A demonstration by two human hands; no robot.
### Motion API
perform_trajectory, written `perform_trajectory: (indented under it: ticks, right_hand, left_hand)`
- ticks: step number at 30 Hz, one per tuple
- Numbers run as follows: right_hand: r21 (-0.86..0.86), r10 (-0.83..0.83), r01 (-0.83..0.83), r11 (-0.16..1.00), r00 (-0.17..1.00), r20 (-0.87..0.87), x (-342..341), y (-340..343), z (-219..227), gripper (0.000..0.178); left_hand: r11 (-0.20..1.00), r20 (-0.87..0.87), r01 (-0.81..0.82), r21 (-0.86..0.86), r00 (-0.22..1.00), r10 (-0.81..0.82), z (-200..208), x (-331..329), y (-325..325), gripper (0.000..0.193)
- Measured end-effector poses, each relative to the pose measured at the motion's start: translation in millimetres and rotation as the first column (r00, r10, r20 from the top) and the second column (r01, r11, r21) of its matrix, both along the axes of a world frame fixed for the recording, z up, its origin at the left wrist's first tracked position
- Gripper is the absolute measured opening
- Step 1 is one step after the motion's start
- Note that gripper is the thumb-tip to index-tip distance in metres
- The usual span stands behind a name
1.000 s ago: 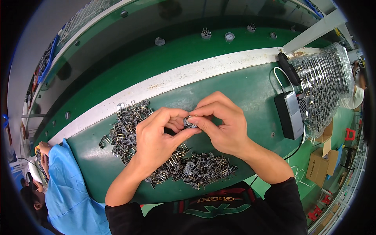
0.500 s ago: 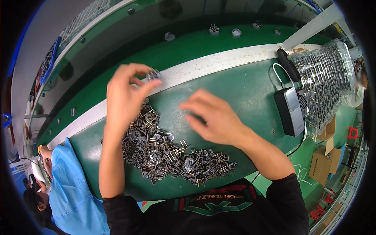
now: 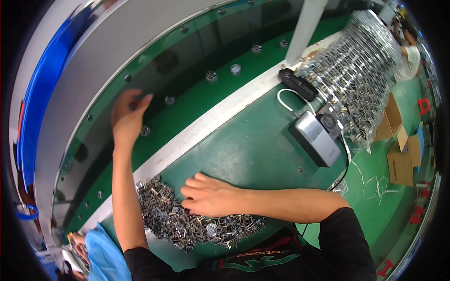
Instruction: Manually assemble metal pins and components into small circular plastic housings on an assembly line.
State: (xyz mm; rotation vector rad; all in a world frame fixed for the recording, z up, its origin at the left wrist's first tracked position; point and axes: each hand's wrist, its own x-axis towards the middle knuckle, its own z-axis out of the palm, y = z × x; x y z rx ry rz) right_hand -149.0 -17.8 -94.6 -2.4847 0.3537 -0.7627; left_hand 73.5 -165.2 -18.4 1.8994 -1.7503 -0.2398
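My left hand [image 3: 127, 116] reaches out over the green conveyor belt [image 3: 187, 95]. Its thumb and fingers are apart, slightly smeared by motion, and nothing shows between them. Below its wrist a small round part with metal prongs [image 3: 145, 130] rests on the belt. My right hand [image 3: 206, 194] lies on the upper right of a heap of similar dark pronged parts [image 3: 176, 227], on the green tabletop [image 3: 243, 145]. The fingers of this hand are curled down into the heap, and their tips are partly hidden. What they grip cannot be made out.
A white ledge [image 3: 211, 120] divides table and belt, where several pronged parts ride. To the right stand a grey power bank [image 3: 315, 140] with cables, a black device [image 3: 298, 84] and plastic-wrapped stacked parts [image 3: 356, 70]. Cardboard boxes [image 3: 401, 159] sit on the floor; a person in blue works at left.
My left hand has moved from the ledge over the belt, and the part it held is out of it. My right hand has come down onto the heap. The view has turned.
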Motion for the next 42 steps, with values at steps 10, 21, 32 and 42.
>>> perform_trajectory:
  ticks: [10,21,32,42]
  right_hand:
    - [0.0,0.016,-0.016,1.0,0.998,0.054,-0.8,-8.3,-7.3,0.019]
    - [0.191,-0.073,0.086,0.978,0.995,-0.071,-41.3,-47.7,18.0,0.006]
    - [0.673,-0.212,0.086,0.734,0.971,0.108,-38.6,-47.9,42.1,0.017]
    - [0.878,-0.416,0.033,0.477,0.889,0.193,-23.6,-13.0,53.6,0.011]
  left_hand:
    - [0.855,0.329,0.485,0.184,0.79,-0.518,-37.8,-225.0,-114.1,0.035]
    - [0.863,-0.492,0.486,0.137,0.789,-0.366,30.5,-111.4,26.1,0.03]
    - [0.988,-0.389,0.152,0.04,0.913,-0.125,14.6,-35.9,181.4,0.042]
    - [0.983,-0.528,0.16,0.089,0.845,-0.09,2.3,-60.2,194.0,0.042]
